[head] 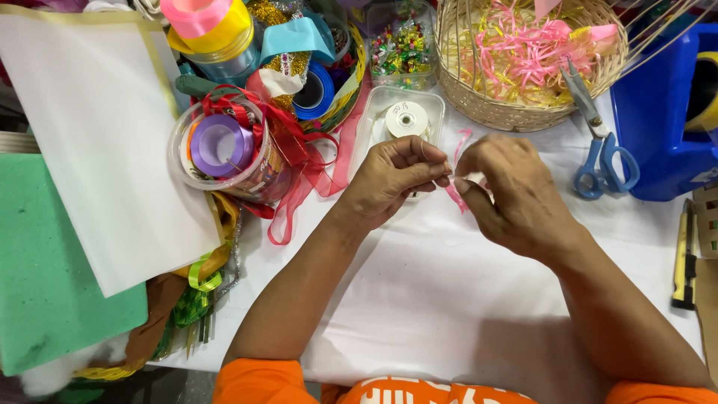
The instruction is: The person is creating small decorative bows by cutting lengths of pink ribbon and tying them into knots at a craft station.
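A narrow strip of pink ribbon point(458, 196) is pinched between the 2 hands above the white tablecloth point(419, 299), near the middle of the view. The left hand point(389, 179) is closed on the ribbon with thumb and forefinger pressed together at the tips; the right hand point(508, 191) is likewise closed on it, its fingertips meeting those of the left. 1 end of the ribbon is seen curling upward above the fingers and another part hangs below them, pink against the cloth.

Just behind the left hand, a clear plastic tray point(374, 120) is set on the cloth, with a white spool point(407, 119) lying in it. To the left of the tray, a round clear tub point(196, 176) is filled with a purple ribbon roll point(221, 144), and red ribbon point(299, 168) is draped over its rim and trails onto the cloth. Further rolls of ribbon in pink, yellow and blue are piled behind it.

A woven basket point(516, 112) holding pink and yellow ribbon curls stands behind the right hand. Blue-handled scissors point(602, 161) are laid beside the basket, closed, with a blue plastic container point(658, 120) just to their right. A white sheet point(97, 142) and a green foam block point(52, 284) are seen at the left edge.
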